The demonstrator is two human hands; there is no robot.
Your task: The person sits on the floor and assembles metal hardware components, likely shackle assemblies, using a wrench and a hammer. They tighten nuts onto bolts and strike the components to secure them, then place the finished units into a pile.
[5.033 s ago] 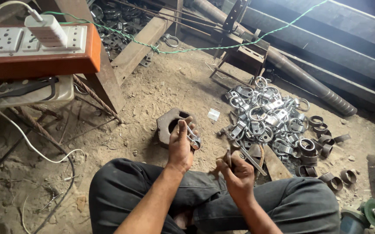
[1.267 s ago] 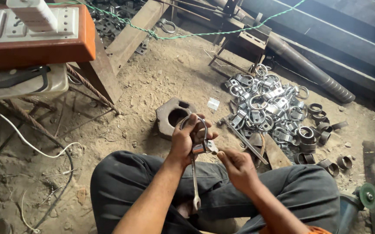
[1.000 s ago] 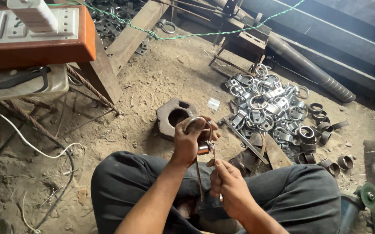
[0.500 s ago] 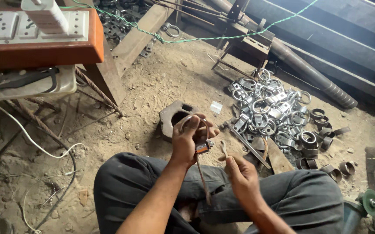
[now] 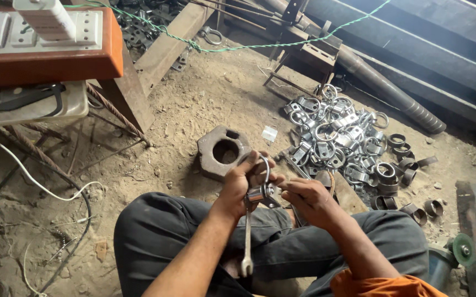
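Close over your lap, your left hand (image 5: 243, 184) is wrapped around a shiny metal clamp (image 5: 260, 191) with a spanner (image 5: 247, 236) hanging straight down, your right hand (image 5: 306, 198) pinches it from the right side, and the clamp pile (image 5: 339, 137) lies farther ahead.

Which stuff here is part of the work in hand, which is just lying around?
In hand: left hand, right hand, metal clamp, spanner.
Lying about: pile of clamps, heavy iron block, power strip, green wire, pipe.
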